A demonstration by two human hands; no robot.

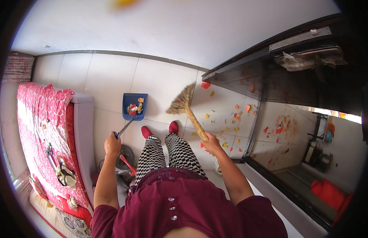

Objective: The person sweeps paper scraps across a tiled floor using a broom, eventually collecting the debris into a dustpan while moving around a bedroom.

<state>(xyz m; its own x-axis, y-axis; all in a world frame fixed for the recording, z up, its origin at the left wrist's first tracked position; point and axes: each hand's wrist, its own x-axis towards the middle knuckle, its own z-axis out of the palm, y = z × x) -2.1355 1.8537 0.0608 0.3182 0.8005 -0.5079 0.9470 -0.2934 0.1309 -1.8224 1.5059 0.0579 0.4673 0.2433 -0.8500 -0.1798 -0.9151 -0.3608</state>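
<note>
In my left hand [113,145] is the handle of a blue dustpan [125,104], whose pan rests on the tiles ahead of my left foot. Crumpled scraps [133,109] in yellow, red and white lie inside the pan. My right hand [211,144] grips a straw broom [196,121] by the end of its thick bound handle. The broom's bristles spread over the floor to the right of the dustpan, apart from it. More red, orange and yellow scraps [207,116] are strewn across the tiles on the right, towards the doorway.
A bed [42,101] with a pink patterned cover stands on the left. An open dark door [306,80] juts in at the right, with scraps also on the floor [280,122] beyond its sill. Behind my left hand stands a grey fan-like round object [127,154].
</note>
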